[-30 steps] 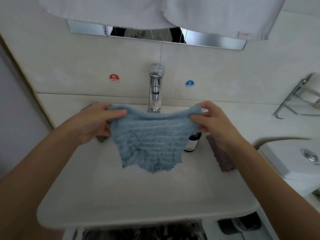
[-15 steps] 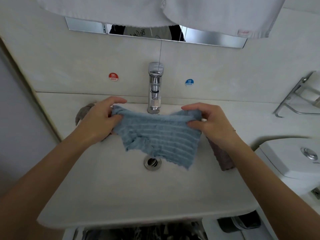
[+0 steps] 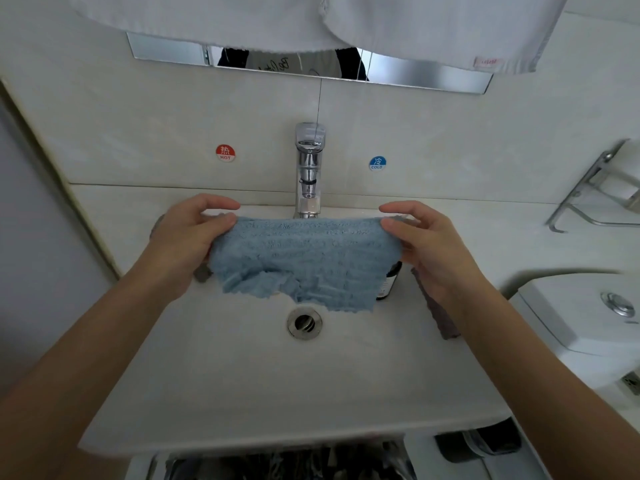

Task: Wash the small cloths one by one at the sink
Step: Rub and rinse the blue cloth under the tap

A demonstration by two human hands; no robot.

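1. The left hand pinches the left top corner of a blue ribbed cloth, thumb on the near face and fingers curled behind it.
2. The right hand pinches the right top corner the same way, thumb in front and forefinger arched over the top edge.
3. The cloth is stretched between the two hands and hangs over the back half of the white sink, its scalloped lower edge hanging just above the round metal drain.
4. The top edge of the cloth sits just in front of the base of the chrome faucet, which stands at the middle of the sink's back edge.
5. A dark bottle stands behind the cloth's right lower corner, partly hidden by it.
6. A grey-brown cloth lies on the sink's right edge, under the right wrist.
7. Another greyish cloth shows in part behind the left hand, near the sink's left back corner.
8. On the wall, a red hot sticker sits left of the faucet and a blue cold sticker right of it.
9. A white towel hangs across the top of the view.
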